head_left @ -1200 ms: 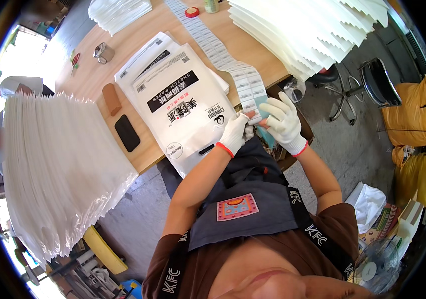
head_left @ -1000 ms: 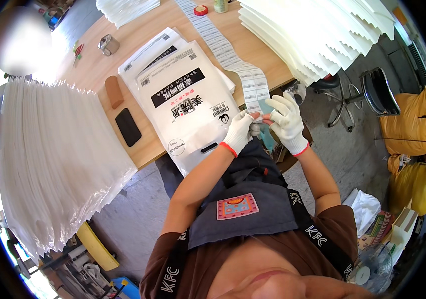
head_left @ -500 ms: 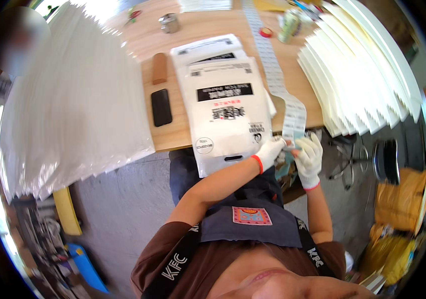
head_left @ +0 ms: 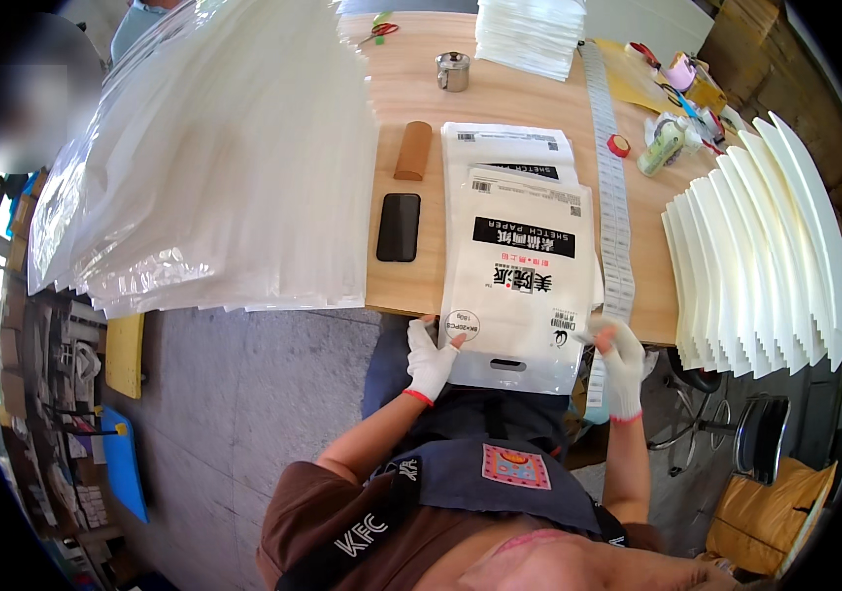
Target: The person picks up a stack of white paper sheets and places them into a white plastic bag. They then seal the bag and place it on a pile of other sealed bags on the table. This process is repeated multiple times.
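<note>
A flat white printed plastic bag of sketch paper (head_left: 514, 286) lies on the pile in front of me, its handle end hanging over the table edge. My left hand (head_left: 431, 357), in a white glove with a red cuff, is at the bag's lower left edge. Its thumb rests on the bag, apart from the other fingers. At the lower right corner my gloved right hand (head_left: 621, 364) has bent fingers pinching what looks like a small pale label; blur hides its outline. Beside that hand a long strip of labels (head_left: 616, 231) runs down the table and over the edge.
A tall stack of clear plastic sleeves (head_left: 214, 167) covers the left side; fanned white paper (head_left: 756, 266) stands at the right. Between them lie a black phone (head_left: 398, 228), a brown block (head_left: 413, 151), a metal cup (head_left: 453, 72), red tape (head_left: 619, 146) and a can (head_left: 662, 148).
My left hand has left the label strip and moved to the bag's left edge. My right hand has moved from the strip's end to the bag's lower right corner. The view has shifted.
</note>
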`<state>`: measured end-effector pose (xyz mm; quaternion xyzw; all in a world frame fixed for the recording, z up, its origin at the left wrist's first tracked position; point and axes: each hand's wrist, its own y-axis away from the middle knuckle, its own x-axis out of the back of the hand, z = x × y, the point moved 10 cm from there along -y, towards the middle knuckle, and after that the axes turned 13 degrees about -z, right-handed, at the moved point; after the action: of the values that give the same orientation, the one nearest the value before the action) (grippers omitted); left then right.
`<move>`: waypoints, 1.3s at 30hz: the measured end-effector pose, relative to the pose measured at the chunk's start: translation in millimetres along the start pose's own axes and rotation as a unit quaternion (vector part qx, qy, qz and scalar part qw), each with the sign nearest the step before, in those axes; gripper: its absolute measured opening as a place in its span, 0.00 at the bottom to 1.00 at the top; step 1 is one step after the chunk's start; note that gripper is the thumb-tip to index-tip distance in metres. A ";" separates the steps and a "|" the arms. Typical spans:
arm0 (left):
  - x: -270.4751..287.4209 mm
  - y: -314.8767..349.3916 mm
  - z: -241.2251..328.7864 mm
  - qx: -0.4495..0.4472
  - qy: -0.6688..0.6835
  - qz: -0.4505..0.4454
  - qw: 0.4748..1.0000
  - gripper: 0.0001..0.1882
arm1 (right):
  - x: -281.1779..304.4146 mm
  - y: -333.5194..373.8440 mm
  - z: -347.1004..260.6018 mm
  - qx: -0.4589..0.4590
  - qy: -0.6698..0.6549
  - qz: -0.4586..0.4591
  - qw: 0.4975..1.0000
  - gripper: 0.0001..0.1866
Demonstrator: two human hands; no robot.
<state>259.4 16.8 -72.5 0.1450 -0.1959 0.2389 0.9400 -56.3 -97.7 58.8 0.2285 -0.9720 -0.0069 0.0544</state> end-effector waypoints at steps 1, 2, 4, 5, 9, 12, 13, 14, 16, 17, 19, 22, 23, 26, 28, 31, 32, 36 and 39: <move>-23.9 -13.1 -48.0 0.014 0.118 -0.078 0.990 0.28 | -25.8 -27.7 0.8 -0.006 -0.021 -0.050 0.998 0.13; -41.9 -9.2 -39.1 0.046 0.155 -0.236 0.958 0.23 | -42.4 -53.8 10.8 -0.014 -0.041 -0.084 0.995 0.13; -39.9 7.7 -30.3 0.057 0.229 -0.267 0.934 0.18 | -76.4 -111.1 35.8 -0.006 -0.025 -0.137 0.990 0.12; -37.7 14.5 -32.2 0.061 0.247 -0.279 0.926 0.18 | -93.3 -139.4 46.1 -0.005 -0.030 -0.167 0.985 0.12; -21.2 47.3 -64.0 0.141 0.189 -0.323 0.916 0.15 | -140.8 -220.3 79.7 -0.114 0.020 -0.210 0.971 0.09; -5.1 67.1 -71.7 0.195 0.139 -0.329 0.913 0.14 | -155.3 -258.2 87.5 -0.137 0.160 -0.188 0.959 0.11; -6.1 70.9 -76.0 0.192 0.139 -0.326 0.915 0.15 | -156.6 -269.9 101.1 -0.151 0.188 -0.183 0.953 0.11; -5.3 70.7 -74.8 0.186 0.140 -0.321 0.918 0.15 | -157.7 -281.2 107.1 -0.161 0.219 -0.179 0.946 0.12; -6.4 72.7 -77.9 0.181 0.136 -0.329 0.917 0.16 | -161.8 -286.4 114.7 -0.170 0.251 -0.175 0.937 0.14; -8.1 73.1 -83.1 0.181 0.146 -0.329 0.915 0.16 | -165.2 -285.8 105.0 -0.166 0.254 -0.176 0.936 0.14; -10.4 72.9 -87.9 0.181 0.154 -0.334 0.912 0.16 | -168.9 -283.6 88.8 -0.159 0.277 -0.169 0.933 0.14; -10.8 71.1 -85.4 0.182 0.148 -0.346 0.908 0.17 | -169.2 -281.1 77.2 -0.141 0.339 -0.144 0.919 0.14; -9.0 71.6 -79.7 0.183 0.143 -0.348 0.908 0.17 | -168.6 -281.9 76.9 -0.131 0.361 -0.136 0.913 0.13; -7.8 69.6 -74.9 0.183 0.125 -0.347 0.911 0.17 | -173.8 -279.8 66.1 -0.068 0.445 -0.112 0.886 0.13; -0.8 70.4 -67.5 0.188 0.058 -0.350 0.916 0.17 | -173.1 -272.8 54.1 -0.022 0.464 -0.066 0.883 0.13; 4.1 72.2 -59.2 0.170 -0.034 -0.367 0.914 0.20 | -157.9 -262.9 48.7 0.014 0.315 -0.015 0.949 0.15; 5.6 74.2 -60.8 0.155 -0.011 -0.363 0.919 0.20 | -149.5 -262.4 56.1 0.013 0.185 -0.043 0.982 0.16; 19.6 82.0 -46.9 0.125 0.127 -0.338 0.924 0.18 | -104.9 -198.9 58.4 0.016 0.203 -0.101 0.974 0.18; 53.5 61.3 7.8 0.047 0.109 -0.286 0.951 0.17 | -51.5 -85.9 68.1 -0.002 0.338 -0.044 0.940 0.20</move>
<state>269.4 86.7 -31.2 0.2120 -0.0315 -0.0166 0.9766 20.2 -152.5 -17.5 0.2603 -0.8851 0.0663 0.3801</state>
